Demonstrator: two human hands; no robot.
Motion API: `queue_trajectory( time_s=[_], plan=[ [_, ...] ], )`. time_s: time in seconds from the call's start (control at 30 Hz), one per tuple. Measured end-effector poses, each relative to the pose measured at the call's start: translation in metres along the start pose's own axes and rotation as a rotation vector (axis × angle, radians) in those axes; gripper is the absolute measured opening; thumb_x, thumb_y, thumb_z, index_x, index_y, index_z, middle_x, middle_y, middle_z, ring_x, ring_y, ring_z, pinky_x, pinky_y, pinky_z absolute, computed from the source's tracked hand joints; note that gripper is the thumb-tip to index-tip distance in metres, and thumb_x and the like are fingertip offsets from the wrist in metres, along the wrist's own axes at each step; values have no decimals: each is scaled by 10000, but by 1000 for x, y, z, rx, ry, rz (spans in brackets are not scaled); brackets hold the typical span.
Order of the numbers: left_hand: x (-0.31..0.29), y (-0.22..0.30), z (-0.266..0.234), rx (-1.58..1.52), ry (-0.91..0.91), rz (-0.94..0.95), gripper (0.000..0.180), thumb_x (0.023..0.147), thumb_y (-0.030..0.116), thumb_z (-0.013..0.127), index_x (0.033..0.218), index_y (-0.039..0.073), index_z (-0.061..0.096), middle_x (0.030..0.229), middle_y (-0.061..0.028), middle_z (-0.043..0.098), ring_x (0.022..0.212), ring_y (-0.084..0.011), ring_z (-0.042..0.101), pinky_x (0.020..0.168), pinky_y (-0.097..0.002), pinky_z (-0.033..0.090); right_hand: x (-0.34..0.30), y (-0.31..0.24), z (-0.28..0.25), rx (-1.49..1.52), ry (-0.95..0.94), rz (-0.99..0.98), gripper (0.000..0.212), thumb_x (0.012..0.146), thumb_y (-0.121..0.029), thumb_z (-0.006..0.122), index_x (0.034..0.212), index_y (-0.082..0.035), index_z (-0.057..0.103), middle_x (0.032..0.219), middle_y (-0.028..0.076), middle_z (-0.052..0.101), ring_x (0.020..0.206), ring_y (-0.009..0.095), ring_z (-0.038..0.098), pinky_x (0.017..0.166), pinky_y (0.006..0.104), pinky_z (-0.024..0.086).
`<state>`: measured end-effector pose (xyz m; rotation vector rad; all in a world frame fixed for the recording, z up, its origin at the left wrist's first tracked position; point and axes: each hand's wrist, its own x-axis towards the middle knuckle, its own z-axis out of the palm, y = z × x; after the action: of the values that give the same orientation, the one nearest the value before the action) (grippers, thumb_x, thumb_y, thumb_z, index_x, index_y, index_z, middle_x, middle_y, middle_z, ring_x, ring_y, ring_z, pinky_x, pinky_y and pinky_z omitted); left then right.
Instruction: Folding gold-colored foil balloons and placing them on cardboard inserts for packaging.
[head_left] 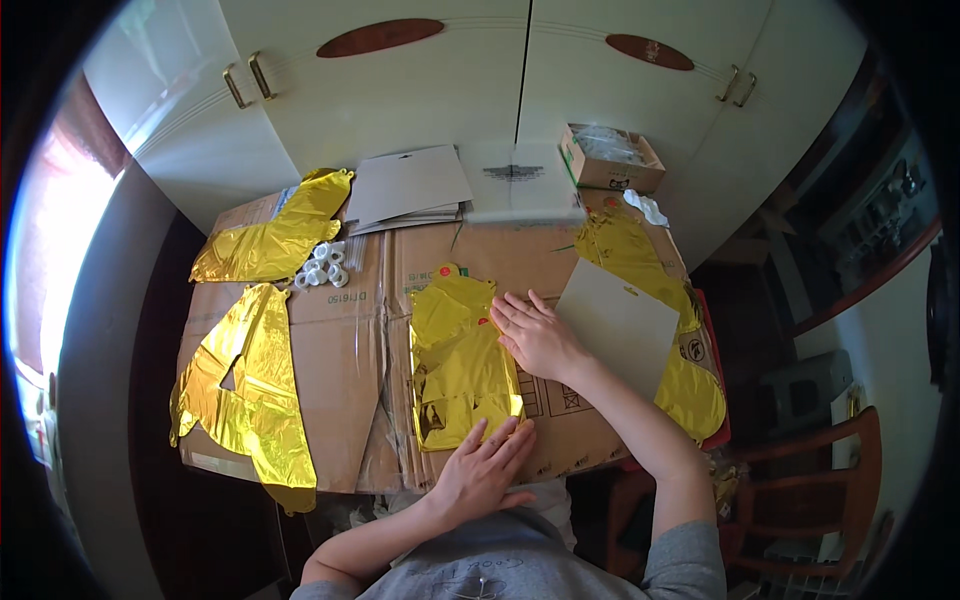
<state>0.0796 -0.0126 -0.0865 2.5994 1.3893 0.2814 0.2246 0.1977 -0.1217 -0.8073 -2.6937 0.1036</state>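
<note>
Left hand [484, 470]: unclenched, nothing grasped, fingertips on near edge of folded gold foil [462, 365]. Right hand [540, 338]: spread flat, fingertips at foil's right edge. Foil: on cardboard-covered bench [340, 400], long axis away from the body; forward of left hand, leftward of right, neither clearly nearer. Right of foil: grey card [617, 325]. Left: gold foil with triangular hole [268, 380]; beyond it, white rings [320, 265].

Shirt [420, 580]: grey, worn on the torso.
Right sleeve [690, 557]: grey, short, ended above the elbow.
Left sleeve [322, 590]: grey, short, partly cropped by the picture's rim.
Chest print [480, 590]: drawn in thin dark lines; small lettering included.
Left hand [480, 472], right hand [543, 342]: left bare.
</note>
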Motion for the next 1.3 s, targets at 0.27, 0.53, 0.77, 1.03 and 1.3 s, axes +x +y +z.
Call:
queue_trajectory(
  time_s=[0.27, 0.53, 0.77, 1.03, 1.3],
  plan=[
    [10, -11, -8, 31, -41, -19, 879, 852, 707, 477, 1496, 120, 360, 1534, -74, 374, 1423, -317, 327, 1143, -582, 220, -1, 0, 1, 7, 45, -7, 455, 968, -279, 526, 1348, -31, 547, 1409, 123, 533, 1352, 262, 450, 1158, 483, 275],
    [-2, -16, -11, -12, 14, -79, 877, 848, 693, 511, 1476, 95, 381, 1519, -138, 374, 1429, -388, 288, 1142, -605, 183, 0, -3, -3, -8, 42, -6, 466, 974, -299, 511, 1357, -35, 535, 1422, 114, 521, 1360, 271, 436, 1161, 490, 258],
    [-26, -42, -10, 7, -13, -141, 915, 823, 745, 497, 1485, 127, 370, 1527, -169, 349, 1427, -435, 260, 1146, -625, 144, 0, -3, -5, -19, 14, -6, 465, 975, -296, 501, 1359, -35, 531, 1436, 115, 503, 1366, 278, 424, 1162, 498, 249],
    [-22, -45, -12, 47, -13, -130, 876, 817, 780, 453, 1508, 251, 351, 1541, -126, 338, 1437, -419, 247, 1131, -665, 127, 1, -2, -7, -26, -11, -10, 471, 967, -291, 523, 1363, -35, 527, 1444, 120, 493, 1376, 288, 410, 1158, 514, 249],
    [-25, -46, -9, 59, 27, -127, 827, 855, 760, 405, 1514, 265, 340, 1546, -110, 340, 1435, -392, 273, 1144, -634, 148, 56, -47, -18, 230, 71, -45, 178, 846, -204, 676, 975, -85, 702, 1068, 68, 658, 1087, 265, 582, 990, 469, 425]
  ],
)
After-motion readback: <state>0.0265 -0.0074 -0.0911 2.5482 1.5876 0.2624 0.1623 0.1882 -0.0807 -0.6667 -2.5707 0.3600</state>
